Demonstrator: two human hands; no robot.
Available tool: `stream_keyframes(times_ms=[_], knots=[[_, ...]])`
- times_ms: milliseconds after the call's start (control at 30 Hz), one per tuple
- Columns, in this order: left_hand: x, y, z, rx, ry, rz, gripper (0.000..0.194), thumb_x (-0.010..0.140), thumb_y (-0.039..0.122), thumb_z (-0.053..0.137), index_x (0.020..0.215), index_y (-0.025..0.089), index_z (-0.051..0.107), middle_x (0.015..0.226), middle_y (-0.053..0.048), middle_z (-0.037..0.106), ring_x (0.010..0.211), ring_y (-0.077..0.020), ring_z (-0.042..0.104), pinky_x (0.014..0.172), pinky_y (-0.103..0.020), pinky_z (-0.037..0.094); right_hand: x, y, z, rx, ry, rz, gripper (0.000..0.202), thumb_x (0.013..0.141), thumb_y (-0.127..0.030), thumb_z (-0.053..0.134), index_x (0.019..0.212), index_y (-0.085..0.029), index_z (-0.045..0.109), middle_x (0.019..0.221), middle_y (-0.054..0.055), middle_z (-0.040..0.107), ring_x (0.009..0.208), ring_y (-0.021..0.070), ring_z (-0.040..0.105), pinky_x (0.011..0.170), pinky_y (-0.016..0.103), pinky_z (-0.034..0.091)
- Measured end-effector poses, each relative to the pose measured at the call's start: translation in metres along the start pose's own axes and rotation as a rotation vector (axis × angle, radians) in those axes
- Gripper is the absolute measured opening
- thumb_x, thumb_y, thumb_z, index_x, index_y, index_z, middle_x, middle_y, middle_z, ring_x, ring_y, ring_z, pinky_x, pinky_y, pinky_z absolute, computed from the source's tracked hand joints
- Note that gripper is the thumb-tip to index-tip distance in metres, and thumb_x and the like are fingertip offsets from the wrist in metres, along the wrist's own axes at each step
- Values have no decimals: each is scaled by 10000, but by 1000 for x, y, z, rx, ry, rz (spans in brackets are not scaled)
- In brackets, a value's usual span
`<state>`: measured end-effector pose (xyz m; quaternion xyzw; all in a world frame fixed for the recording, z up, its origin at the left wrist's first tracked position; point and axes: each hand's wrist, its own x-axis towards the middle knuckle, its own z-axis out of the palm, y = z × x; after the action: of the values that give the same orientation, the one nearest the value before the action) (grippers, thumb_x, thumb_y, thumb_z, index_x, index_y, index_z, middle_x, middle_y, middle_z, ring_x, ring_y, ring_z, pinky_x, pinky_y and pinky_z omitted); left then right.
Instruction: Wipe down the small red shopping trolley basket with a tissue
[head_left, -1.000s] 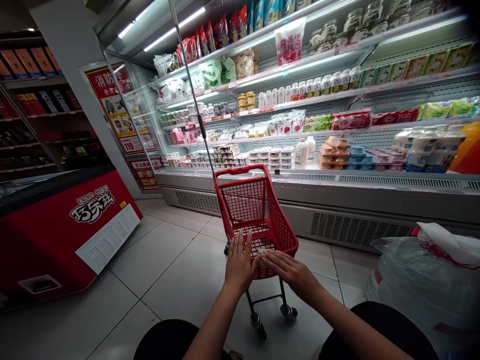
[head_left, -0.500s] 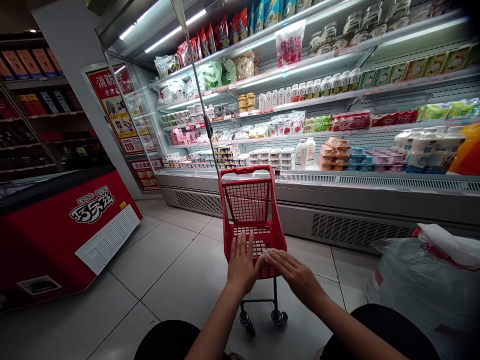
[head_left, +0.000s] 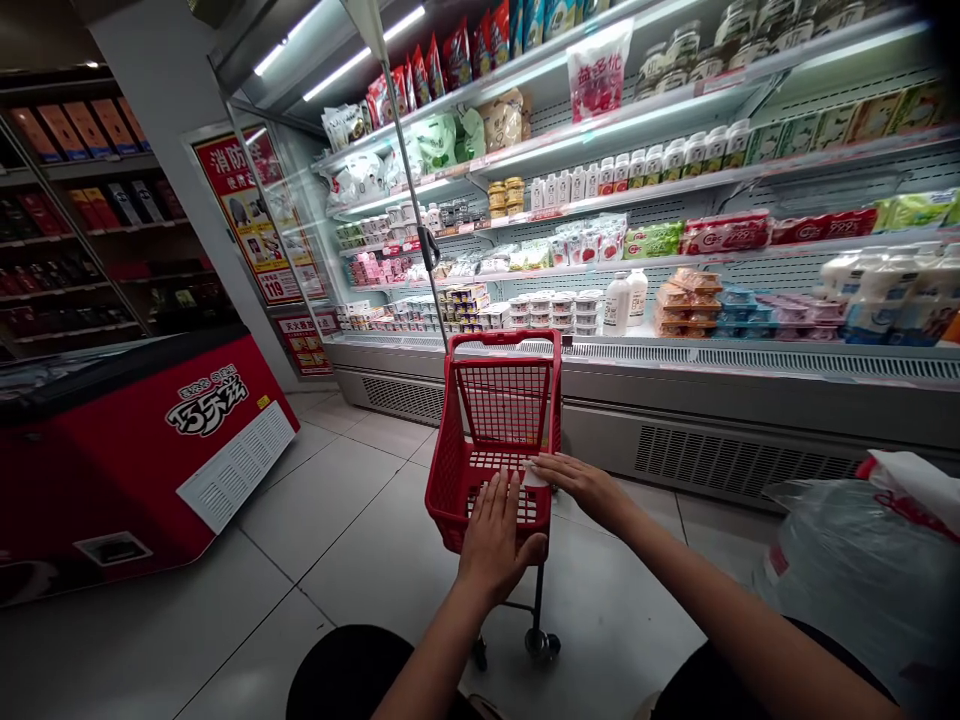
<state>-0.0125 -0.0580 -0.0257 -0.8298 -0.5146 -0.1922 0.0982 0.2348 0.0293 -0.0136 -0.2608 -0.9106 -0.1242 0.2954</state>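
Observation:
A small red shopping cart (head_left: 501, 400) stands in front of me, its basket facing up. My left hand (head_left: 495, 535) is over the near end of the basket, palm down, fingers stretched out and thumb apart. To its right, my right hand (head_left: 589, 485) reaches in from the side, fingers extended. A small white thing (head_left: 532, 474), perhaps tissue or paper, shows at my right fingertips; whether it is pinched there is hidden. A thin pole with a dark clip (head_left: 427, 245) rises behind the cart handle.
An open refrigerated case (head_left: 675, 395) with dairy goods runs across behind the cart. A red chest freezer (head_left: 150, 450) is at the left. Large water bottles in plastic (head_left: 862, 550) stand at the right.
The cart has turned slightly and its near end has shifted left. My right hand has moved up and right, away from my left hand. The view has shifted slightly.

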Motion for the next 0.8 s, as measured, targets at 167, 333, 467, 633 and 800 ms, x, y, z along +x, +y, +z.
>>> stream_keyframes(times_ms=[167, 333, 467, 633, 800], knots=[[2, -7, -1, 16, 9, -14, 864, 1048, 646, 342, 1677, 216, -66, 1740, -119, 182, 1610, -287, 165, 1283, -517, 253, 8, -4, 10, 3, 29, 78, 470, 930, 2, 528, 1329, -205, 665, 1367, 76, 698, 1328, 225, 615, 1111, 430, 547], [-2, -22, -7, 27, 30, -55, 863, 1053, 637, 329, 1666, 235, -127, 1748, -102, 148, 1613, -265, 157, 1287, -498, 255, 8, -19, 14, 49, 70, 67, 506, 934, -24, 555, 1386, -235, 634, 1358, 81, 701, 1339, 228, 603, 1098, 441, 558], [-10, -37, -12, 64, 79, -119, 905, 1040, 651, 360, 1661, 231, -147, 1746, -118, 152, 1604, -285, 196, 1273, -520, 275, 13, -41, 18, 59, 89, 29, 558, 962, -27, 504, 1484, -218, 556, 1403, 85, 676, 1365, 222, 580, 1145, 447, 523], [-9, -30, -14, 80, 108, -192, 964, 1010, 703, 380, 1665, 217, -135, 1740, -162, 143, 1598, -339, 199, 1245, -595, 280, 22, -78, 19, 73, 80, -81, 560, 1021, -102, 486, 1572, -185, 436, 1499, 98, 604, 1433, 203, 512, 1191, 426, 475], [-7, -10, -12, 28, 108, -136, 895, 1041, 655, 335, 1669, 207, -119, 1736, -151, 183, 1599, -300, 211, 1231, -512, 343, 21, -73, 16, 91, 38, -145, 614, 1030, -112, 483, 1620, -206, 343, 1565, 87, 535, 1474, 180, 457, 1206, 410, 449]])
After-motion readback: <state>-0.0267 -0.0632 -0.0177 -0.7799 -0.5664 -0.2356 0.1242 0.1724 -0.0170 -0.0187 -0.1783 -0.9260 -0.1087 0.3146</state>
